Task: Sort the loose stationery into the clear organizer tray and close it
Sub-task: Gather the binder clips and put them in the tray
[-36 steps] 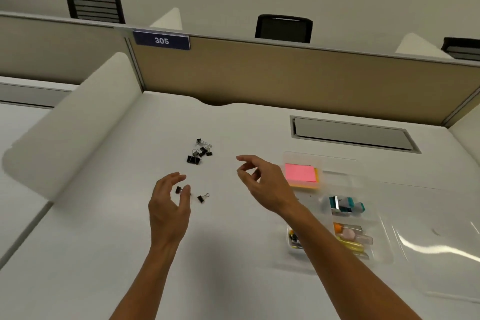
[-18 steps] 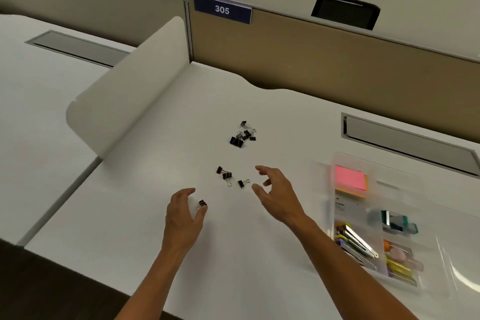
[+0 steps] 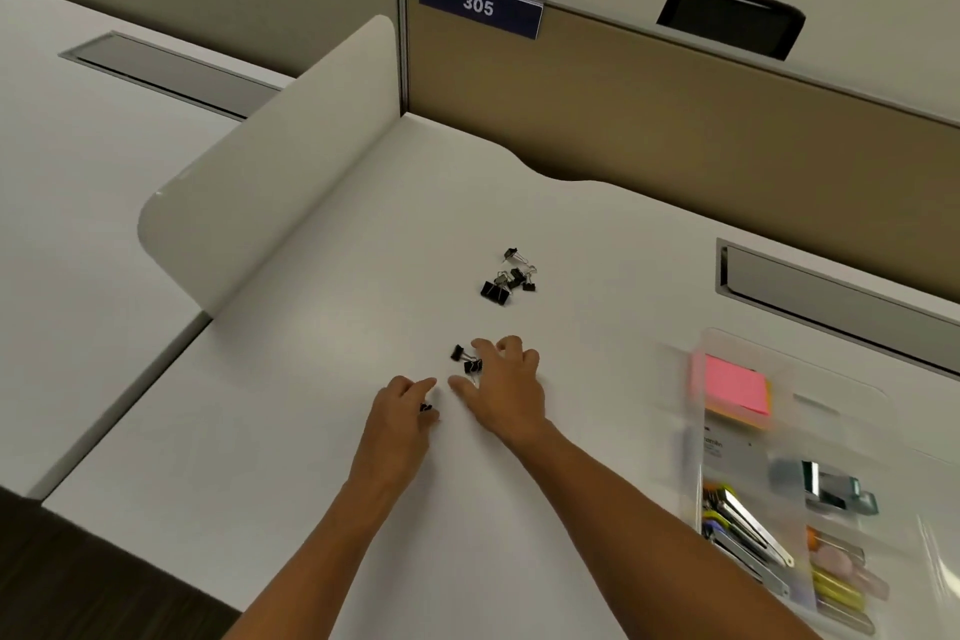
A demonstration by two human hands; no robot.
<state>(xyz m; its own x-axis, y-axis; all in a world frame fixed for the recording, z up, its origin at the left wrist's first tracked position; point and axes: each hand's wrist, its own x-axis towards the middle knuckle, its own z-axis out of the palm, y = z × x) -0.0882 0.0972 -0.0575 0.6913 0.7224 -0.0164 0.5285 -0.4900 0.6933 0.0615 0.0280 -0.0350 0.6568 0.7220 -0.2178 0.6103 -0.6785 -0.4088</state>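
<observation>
A small black binder clip is pinched in my left hand, low over the white desk. Just to its right, my right hand is spread with arched fingers over two loose black clips, its thumb and forefinger on either side of them. A further cluster of several black binder clips lies beyond both hands. The clear organizer tray sits open at the right, holding pink sticky notes, a tape dispenser, pens and erasers.
A white curved divider borders the desk on the left, and a tan partition with a "305" sign runs along the back. A grey cable hatch lies behind the tray. The desk's front edge is at lower left.
The view has swung left and down. My left hand picked up one small clip and keeps it. My right hand moved forward and down onto the two nearby clips.
</observation>
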